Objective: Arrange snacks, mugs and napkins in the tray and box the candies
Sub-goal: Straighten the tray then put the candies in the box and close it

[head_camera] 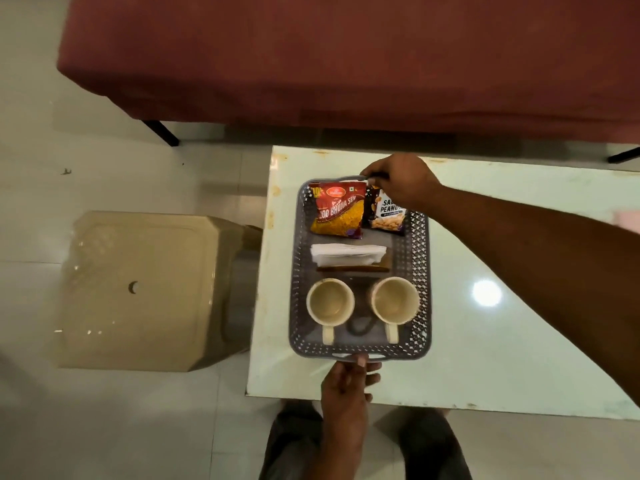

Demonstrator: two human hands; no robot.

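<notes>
A grey perforated tray (419, 271) lies on the pale glass-topped table (502, 341). Inside it, at the far end, are a red bhujia sev packet (337, 213) and a salted peanuts packet (388, 218). White napkins (346, 254) sit in the middle on a brown holder. Two cream mugs, one left (329, 303) and one right (394, 300), stand at the near end with handles towards me. My left hand (346, 379) grips the tray's near handle. My right hand (401, 181) grips the far handle, covering part of the peanuts packet.
A beige plastic stool (145, 289) stands on the floor left of the table. A dark red sofa (346, 57) runs across the back. A pink object (628, 221) peeks in at the right edge. My legs show below the table's near edge.
</notes>
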